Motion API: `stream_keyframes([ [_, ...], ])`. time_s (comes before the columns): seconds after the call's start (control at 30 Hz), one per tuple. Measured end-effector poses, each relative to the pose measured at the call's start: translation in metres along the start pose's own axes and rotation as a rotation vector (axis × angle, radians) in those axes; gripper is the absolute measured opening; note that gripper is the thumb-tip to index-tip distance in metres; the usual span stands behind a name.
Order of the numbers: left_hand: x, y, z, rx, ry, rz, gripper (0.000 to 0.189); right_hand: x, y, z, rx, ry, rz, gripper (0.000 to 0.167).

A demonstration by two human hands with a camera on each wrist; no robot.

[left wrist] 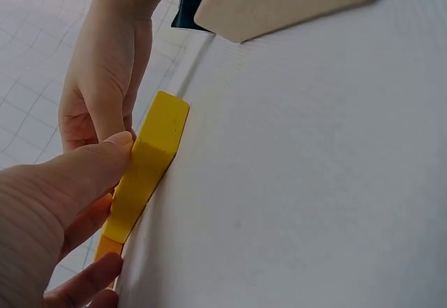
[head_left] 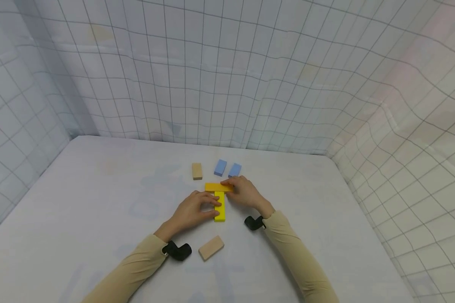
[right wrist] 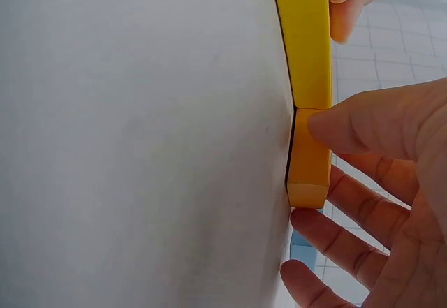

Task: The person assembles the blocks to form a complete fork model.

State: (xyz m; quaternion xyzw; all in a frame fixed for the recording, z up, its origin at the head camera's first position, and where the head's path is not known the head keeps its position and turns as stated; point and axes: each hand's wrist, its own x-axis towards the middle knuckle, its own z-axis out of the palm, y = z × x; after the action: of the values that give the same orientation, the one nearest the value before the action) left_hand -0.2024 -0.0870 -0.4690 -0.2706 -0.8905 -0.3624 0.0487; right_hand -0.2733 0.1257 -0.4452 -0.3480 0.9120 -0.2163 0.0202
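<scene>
A yellow block (head_left: 220,207) and an orange block (head_left: 212,187) lie flat against each other in a T shape, with the orange one across the far end. My left hand (head_left: 192,210) holds the yellow block, thumb and fingertips on its top and left side. The right hand (head_left: 246,192) pinches the orange block near its right end; in the right wrist view, the thumb presses the near side of that orange block (right wrist: 309,147) and the fingers reach around behind. The left wrist view shows the left thumb on the yellow block (left wrist: 157,137).
Beyond the T lie a tan wooden block (head_left: 197,171) and two blue blocks, one left (head_left: 220,167) and one right (head_left: 234,170) near the right fingers. Another wooden block (head_left: 211,248) lies nearer me, between the wrists. Grid-patterned curtains (head_left: 212,84) surround the white table (head_left: 98,202).
</scene>
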Motion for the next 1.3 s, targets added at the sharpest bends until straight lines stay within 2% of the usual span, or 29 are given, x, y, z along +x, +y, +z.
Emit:
stream_keyframes([
  [0.4, -0.001, -0.001, 0.002, -0.015, 0.019, 0.007, 0.027, -0.004, 0.0, -0.001, 0.003, -0.017, 0.009, 0.038],
  [0.77, 0.001, -0.002, 0.002, -0.029, 0.025, -0.002, 0.027, -0.01, 0.001, -0.004, 0.059, 0.04, 0.016, 0.043],
  [1.03, 0.0, -0.003, 0.004, -0.04, 0.029, -0.019, 0.028, -0.031, -0.005, -0.006, 0.097, 0.084, 0.025, 0.053],
  [1.13, -0.001, -0.004, 0.005, -0.041, 0.033, -0.022, 0.029, -0.04, -0.008, -0.006, 0.079, 0.092, 0.033, 0.054],
  [1.3, -0.001, -0.004, 0.006, -0.039, 0.031, -0.026, 0.029, -0.055, -0.018, -0.008, 0.028, 0.107, 0.017, 0.048],
])
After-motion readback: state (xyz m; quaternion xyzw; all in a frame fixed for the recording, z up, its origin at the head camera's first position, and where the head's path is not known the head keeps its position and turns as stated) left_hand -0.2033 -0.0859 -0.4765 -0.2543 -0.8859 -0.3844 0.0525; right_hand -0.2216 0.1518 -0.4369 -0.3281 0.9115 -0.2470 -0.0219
